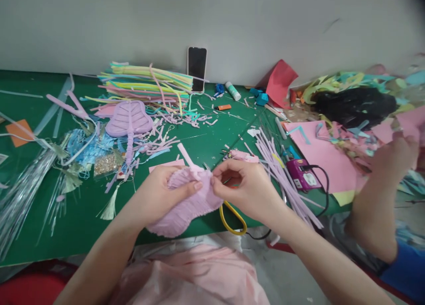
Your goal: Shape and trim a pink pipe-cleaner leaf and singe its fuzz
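Observation:
My left hand point(162, 192) is closed round a lilac, leaf-shaped craft piece point(195, 203) with ridged folds. A short pale stem point(186, 154) sticks up from its top. Beside that stem, the thumb and forefinger of my right hand point(244, 185) pinch together at the piece's edge. What lies between those fingertips is too small to make out. A similar lilac piece point(129, 119) with a long stem rests on the table to the left. A yellow loop handle point(234, 227) shows below my right hand.
On the green table point(215, 141) lie a bundle of coloured strips point(146, 86), lilac sticks point(282, 176), an orange lighter point(223, 107), a glue stick point(233, 91) and a corded purple box point(303, 175). A phone point(197, 68) leans on the wall. Another person's arm point(378, 194) reaches in at right.

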`<state>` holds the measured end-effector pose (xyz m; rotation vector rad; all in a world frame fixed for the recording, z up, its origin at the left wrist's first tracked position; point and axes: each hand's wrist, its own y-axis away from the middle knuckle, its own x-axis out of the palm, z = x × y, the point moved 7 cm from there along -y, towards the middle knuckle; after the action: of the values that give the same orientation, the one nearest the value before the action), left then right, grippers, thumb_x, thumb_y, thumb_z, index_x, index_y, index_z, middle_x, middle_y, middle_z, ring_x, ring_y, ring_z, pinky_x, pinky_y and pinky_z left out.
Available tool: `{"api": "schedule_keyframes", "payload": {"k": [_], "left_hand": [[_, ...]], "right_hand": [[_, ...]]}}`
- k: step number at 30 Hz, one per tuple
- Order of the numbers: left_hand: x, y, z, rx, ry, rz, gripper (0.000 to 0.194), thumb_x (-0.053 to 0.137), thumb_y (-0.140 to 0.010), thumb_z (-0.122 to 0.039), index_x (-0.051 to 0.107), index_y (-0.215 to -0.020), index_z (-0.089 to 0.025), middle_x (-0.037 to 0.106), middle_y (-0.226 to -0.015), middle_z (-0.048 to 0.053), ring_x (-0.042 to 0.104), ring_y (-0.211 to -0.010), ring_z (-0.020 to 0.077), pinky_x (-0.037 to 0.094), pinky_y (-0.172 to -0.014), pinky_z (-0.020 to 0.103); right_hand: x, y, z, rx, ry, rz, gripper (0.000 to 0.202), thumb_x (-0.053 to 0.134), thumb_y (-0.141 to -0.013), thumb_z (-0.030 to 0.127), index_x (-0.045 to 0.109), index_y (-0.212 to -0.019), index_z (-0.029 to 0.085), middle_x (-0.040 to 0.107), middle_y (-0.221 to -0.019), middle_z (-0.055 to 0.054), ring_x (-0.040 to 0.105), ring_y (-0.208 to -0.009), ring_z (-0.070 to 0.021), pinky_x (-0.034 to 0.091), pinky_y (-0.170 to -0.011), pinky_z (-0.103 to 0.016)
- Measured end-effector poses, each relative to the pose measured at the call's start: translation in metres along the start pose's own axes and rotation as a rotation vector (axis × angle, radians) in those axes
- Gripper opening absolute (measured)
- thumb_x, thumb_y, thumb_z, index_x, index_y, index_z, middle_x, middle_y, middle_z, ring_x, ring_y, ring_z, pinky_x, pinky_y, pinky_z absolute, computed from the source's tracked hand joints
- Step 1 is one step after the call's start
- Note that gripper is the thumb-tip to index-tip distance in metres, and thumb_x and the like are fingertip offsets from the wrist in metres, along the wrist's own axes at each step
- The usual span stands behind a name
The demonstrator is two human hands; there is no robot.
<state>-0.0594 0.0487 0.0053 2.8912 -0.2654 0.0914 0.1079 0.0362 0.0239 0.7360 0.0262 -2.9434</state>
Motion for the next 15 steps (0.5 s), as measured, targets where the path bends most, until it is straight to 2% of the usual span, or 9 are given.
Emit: {"api": "schedule_keyframes", "payload": {"k": [2,4,7,9,12,15], "left_hand": [[0.006,0.003,-0.003,0.068,-0.178,0.05,0.009,0.084,-0.066,-0.029,0.078,-0.062,-0.024,0.072,-0.063,0.004,0.06,-0.056,0.02,0.045,-0.05,0.026],[0.008,0.005,-0.002,0.08,-0.298,0.086,0.012,0.079,-0.071,-0.032,0.077,-0.063,-0.024,0.073,-0.064,0.003,0.062,-0.057,0.0202,0.046,-0.051,0.027],[0.005,0.007,0.002,0.071,-0.264,0.094,0.006,0.082,-0.069,-0.026,0.081,-0.074,-0.024,0.077,-0.072,0.002,0.067,-0.065,0.0215,0.051,-0.059,0.026],[0.004,0.008,0.001,0.098,-0.195,0.114,0.018,0.082,-0.069,-0.023,0.082,-0.087,-0.026,0.079,-0.084,0.002,0.071,-0.074,0.0228,0.055,-0.065,0.026],[0.007,0.009,0.0,0.131,-0.177,0.178,0.017,0.077,-0.075,-0.024,0.082,-0.091,-0.026,0.08,-0.094,0.004,0.074,-0.08,0.0238,0.058,-0.07,0.028],[0.007,0.008,-0.001,0.166,-0.217,0.188,0.015,0.076,-0.076,-0.025,0.083,-0.09,-0.027,0.08,-0.096,0.004,0.074,-0.08,0.0242,0.059,-0.071,0.029]], "right_hand": [[-0.002,-0.001,-0.004,0.052,-0.038,0.027,0.008,0.061,-0.068,0.013,0.067,-0.068,0.018,0.069,-0.063,0.0,0.062,-0.056,-0.0122,0.048,-0.051,-0.022],[0.0,-0.002,-0.01,0.143,-0.164,0.121,0.008,0.062,-0.068,0.014,0.069,-0.069,0.018,0.069,-0.062,0.001,0.061,-0.056,-0.0116,0.048,-0.051,-0.021],[0.004,-0.003,-0.016,0.29,-0.41,0.303,0.008,0.064,-0.069,0.019,0.072,-0.069,0.017,0.069,-0.062,0.001,0.062,-0.056,-0.0103,0.051,-0.054,-0.021],[0.004,-0.004,-0.018,0.354,-0.516,0.368,0.007,0.068,-0.07,0.021,0.074,-0.07,0.016,0.07,-0.063,0.001,0.063,-0.057,-0.0103,0.054,-0.055,-0.021],[0.001,-0.006,-0.017,0.354,-0.519,0.423,0.005,0.074,-0.07,0.021,0.075,-0.072,0.016,0.07,-0.062,0.001,0.063,-0.056,-0.0101,0.054,-0.053,-0.02],[-0.002,-0.009,-0.012,0.292,-0.46,0.472,0.005,0.074,-0.071,0.02,0.075,-0.073,0.016,0.071,-0.063,0.001,0.062,-0.055,-0.009,0.052,-0.051,-0.018]]}}
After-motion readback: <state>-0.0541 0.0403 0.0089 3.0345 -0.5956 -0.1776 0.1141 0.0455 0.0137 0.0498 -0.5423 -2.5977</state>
